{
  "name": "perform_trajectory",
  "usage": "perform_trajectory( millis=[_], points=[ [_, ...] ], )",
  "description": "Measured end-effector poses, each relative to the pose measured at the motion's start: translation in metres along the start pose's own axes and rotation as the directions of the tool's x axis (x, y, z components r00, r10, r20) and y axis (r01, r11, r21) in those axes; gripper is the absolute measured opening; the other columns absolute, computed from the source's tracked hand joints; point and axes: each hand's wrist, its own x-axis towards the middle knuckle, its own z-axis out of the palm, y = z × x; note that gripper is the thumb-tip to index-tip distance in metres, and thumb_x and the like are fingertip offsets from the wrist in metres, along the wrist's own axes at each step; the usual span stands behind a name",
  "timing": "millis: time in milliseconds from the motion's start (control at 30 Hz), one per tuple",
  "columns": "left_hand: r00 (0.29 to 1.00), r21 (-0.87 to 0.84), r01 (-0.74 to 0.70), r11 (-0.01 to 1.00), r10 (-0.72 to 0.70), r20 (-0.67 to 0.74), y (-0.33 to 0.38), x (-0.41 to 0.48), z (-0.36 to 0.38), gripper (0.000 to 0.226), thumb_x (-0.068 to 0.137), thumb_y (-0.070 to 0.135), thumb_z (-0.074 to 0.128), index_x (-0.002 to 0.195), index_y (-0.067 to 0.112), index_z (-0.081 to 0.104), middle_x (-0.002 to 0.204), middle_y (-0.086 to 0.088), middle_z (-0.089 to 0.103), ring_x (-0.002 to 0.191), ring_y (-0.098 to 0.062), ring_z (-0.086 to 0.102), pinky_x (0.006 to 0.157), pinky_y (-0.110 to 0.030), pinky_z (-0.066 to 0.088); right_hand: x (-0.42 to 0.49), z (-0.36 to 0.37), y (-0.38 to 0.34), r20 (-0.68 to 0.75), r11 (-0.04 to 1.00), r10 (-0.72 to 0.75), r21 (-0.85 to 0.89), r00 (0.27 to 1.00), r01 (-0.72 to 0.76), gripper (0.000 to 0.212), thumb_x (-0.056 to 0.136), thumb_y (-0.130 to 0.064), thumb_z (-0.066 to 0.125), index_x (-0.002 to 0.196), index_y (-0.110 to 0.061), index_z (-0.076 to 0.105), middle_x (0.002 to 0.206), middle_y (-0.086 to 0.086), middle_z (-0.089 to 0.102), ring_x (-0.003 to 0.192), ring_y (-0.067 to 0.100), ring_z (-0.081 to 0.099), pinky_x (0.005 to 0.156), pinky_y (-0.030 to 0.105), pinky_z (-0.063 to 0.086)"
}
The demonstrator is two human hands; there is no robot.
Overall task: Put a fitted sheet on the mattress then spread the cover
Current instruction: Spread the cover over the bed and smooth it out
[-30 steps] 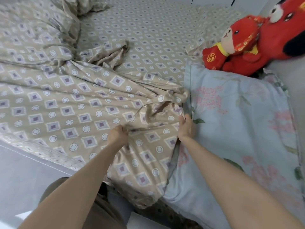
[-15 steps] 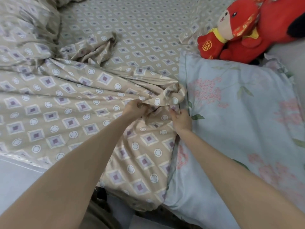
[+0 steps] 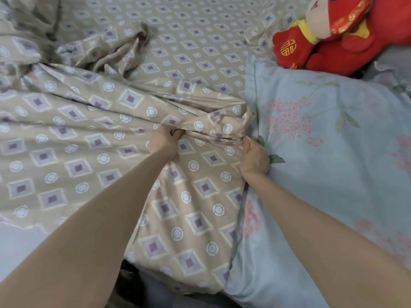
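Observation:
A beige cover with purple squares and white circles lies bunched across the near side of the bed. Beyond it the matching fitted sheet lies flat on the mattress. My left hand grips a gathered fold of the cover near the middle. My right hand pinches the cover's edge right beside the pillow. Folds run tight from both hands toward the left.
A pale blue floral pillow fills the right side, touching my right hand. A red plush toy sits at the back right above the pillow. More crumpled cover is heaped at the far left. Pale floor shows at lower left.
My left hand moved up and right along the cover and took a new bunched fold closer to my right hand. My right hand kept its grip by the pillow.

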Motion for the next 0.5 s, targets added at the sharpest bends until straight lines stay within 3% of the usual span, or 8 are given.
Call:
perform_trajectory(
  millis=[133, 233, 333, 433, 500],
  points=[
    [0.993, 0.065, -0.108, 0.992, 0.111, -0.033, -0.013, 0.008, 0.004, 0.028, 0.095, 0.035, 0.053, 0.084, 0.014, 0.067, 0.075, -0.014, 0.061, 0.080, -0.034, 0.062, 0.062, -0.033, 0.038, 0.011, 0.005, -0.003, 0.030, 0.995, 0.099, 0.002, 0.995, -0.099, 0.047, 0.103, -0.039, 0.031, 0.106, -0.009, 0.068, 0.111, 0.018, 0.065, 0.102, 0.035, 0.059, 0.071, 0.031, 0.033],
    [0.974, 0.321, -0.195, 0.927, 0.222, -0.050, -0.013, -0.001, 0.006, 0.038, 0.100, 0.037, 0.039, 0.106, 0.006, 0.061, 0.095, -0.025, 0.064, 0.091, -0.041, 0.060, 0.067, -0.037, 0.036, 0.008, -0.001, -0.008, 0.043, 0.995, 0.071, -0.074, 0.997, -0.068, 0.045, 0.104, -0.033, 0.029, 0.107, -0.007, 0.067, 0.111, 0.018, 0.065, 0.103, 0.034, 0.060, 0.071, 0.031, 0.035],
    [0.979, 0.351, -0.170, 0.921, 0.199, -0.050, -0.013, -0.015, 0.006, 0.040, 0.103, 0.036, 0.030, 0.117, 0.005, 0.049, 0.105, -0.026, 0.062, 0.097, -0.041, 0.058, 0.071, -0.039, 0.035, 0.004, -0.013, -0.016, 0.134, 0.989, 0.040, -0.145, 0.990, -0.020, 0.042, 0.104, -0.024, 0.026, 0.111, -0.006, 0.063, 0.116, 0.016, 0.063, 0.108, 0.033, 0.059, 0.074, 0.032, 0.038],
    [0.993, 0.323, -0.111, 0.940, 0.121, -0.009, -0.010, -0.028, -0.003, 0.047, 0.102, 0.042, 0.030, 0.136, 0.011, 0.040, 0.119, -0.022, 0.059, 0.109, -0.039, 0.055, 0.081, -0.042, 0.040, -0.009, -0.020, -0.020, 0.150, 0.995, 0.050, -0.095, 0.987, -0.036, 0.049, 0.105, -0.035, 0.021, 0.123, -0.004, 0.055, 0.123, 0.018, 0.060, 0.113, 0.035, 0.056, 0.081, 0.036, 0.041],
    [0.999, 0.300, -0.042, 0.953, 0.035, 0.028, -0.008, -0.040, -0.011, 0.052, 0.100, 0.046, 0.030, 0.134, 0.008, 0.041, 0.121, -0.022, 0.057, 0.113, -0.038, 0.053, 0.085, -0.041, 0.041, -0.026, -0.020, -0.019, 0.130, 0.998, 0.050, -0.043, 0.990, -0.045, 0.052, 0.104, -0.040, 0.021, 0.134, -0.003, 0.043, 0.124, 0.020, 0.059, 0.113, 0.037, 0.056, 0.080, 0.038, 0.041]
  ],
)
